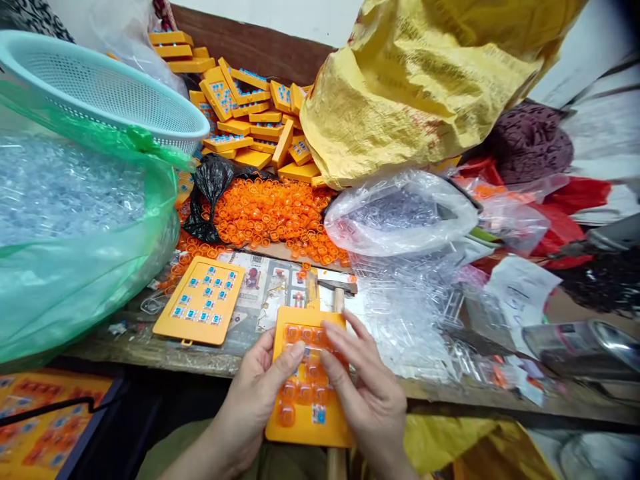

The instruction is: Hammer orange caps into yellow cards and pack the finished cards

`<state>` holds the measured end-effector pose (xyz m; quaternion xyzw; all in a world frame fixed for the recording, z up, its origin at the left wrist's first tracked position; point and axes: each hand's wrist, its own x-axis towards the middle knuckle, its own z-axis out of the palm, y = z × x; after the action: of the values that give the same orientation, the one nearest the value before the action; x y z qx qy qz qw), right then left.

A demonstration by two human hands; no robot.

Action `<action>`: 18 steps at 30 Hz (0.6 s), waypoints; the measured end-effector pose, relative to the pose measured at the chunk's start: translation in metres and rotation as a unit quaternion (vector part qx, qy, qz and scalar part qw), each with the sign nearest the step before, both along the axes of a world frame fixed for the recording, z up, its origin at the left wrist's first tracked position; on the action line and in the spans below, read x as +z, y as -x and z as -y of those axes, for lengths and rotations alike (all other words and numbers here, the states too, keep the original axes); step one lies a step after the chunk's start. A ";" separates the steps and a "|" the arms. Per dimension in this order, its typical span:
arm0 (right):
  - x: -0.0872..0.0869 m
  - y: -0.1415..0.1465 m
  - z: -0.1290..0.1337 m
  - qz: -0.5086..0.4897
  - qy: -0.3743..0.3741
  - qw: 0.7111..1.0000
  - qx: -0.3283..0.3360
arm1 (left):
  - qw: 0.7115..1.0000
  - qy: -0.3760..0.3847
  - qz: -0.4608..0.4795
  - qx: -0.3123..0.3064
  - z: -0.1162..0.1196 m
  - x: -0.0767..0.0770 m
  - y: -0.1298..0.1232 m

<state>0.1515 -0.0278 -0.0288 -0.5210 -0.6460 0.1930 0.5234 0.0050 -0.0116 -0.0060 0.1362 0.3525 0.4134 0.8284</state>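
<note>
A yellow plastic panel (336, 423) with rows of round clear-orange caps is tilted toward me at the bench's front edge. My left hand (257, 390) grips its left side, thumb lying over the face. Fingers of my right hand (367, 383) are spread over its right side, thumb and fingertips touching the caps; whether a loose cap sits under them is hidden. Near the panel's lower right, a small blue-and-white part (319, 414) shows uncapped. To the left, a second yellow panel (200, 300) lies flat on the bench, carrying several blue-and-white parts and no caps.
Loose orange caps (270, 210) are heaped behind the panels, beside a black bag (210, 193). Farther back are stacked yellow panels (250, 127). A green bag (155, 220) and blue basket (195, 130) stand left; a clear bag (400, 213) and yellow sack (400, 100) are right.
</note>
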 end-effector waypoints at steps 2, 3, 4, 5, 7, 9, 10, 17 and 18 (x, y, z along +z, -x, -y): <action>-0.002 0.006 0.002 -0.135 0.084 0.986 -0.051 | 1.000 -0.015 -0.017 0.003 0.001 -0.001 -0.001; -0.001 0.009 0.002 -0.209 0.141 0.967 -0.048 | 0.999 -0.022 -0.028 0.006 0.002 -0.001 -0.001; 0.000 0.011 0.001 -0.274 0.197 0.941 -0.032 | 0.999 -0.029 -0.043 0.009 0.002 -0.003 -0.002; 0.001 0.013 0.001 -0.325 0.241 0.914 -0.012 | 0.997 -0.036 -0.062 0.015 0.002 -0.004 -0.002; 0.003 0.017 0.000 -0.378 0.283 0.882 0.007 | 0.992 -0.055 -0.112 0.030 0.003 -0.006 -0.003; 0.003 0.020 0.001 -0.384 0.282 0.879 -0.005 | 0.985 -0.070 -0.153 0.043 0.004 -0.006 -0.004; 0.003 0.020 0.002 -0.375 0.282 0.883 -0.006 | 0.984 -0.072 -0.159 0.046 0.004 -0.005 -0.005; -0.002 -0.040 0.030 0.102 0.079 0.975 -0.181 | 0.999 0.011 -0.037 0.013 0.003 0.001 -0.008; -0.004 -0.056 0.033 0.218 0.021 0.956 -0.196 | 0.999 0.028 -0.032 0.011 0.001 0.001 -0.008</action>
<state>0.2072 -0.0611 -0.0329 -0.6777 -0.6255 -0.0182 0.3861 0.0126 -0.0129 -0.0054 0.1220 0.3916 0.4083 0.8155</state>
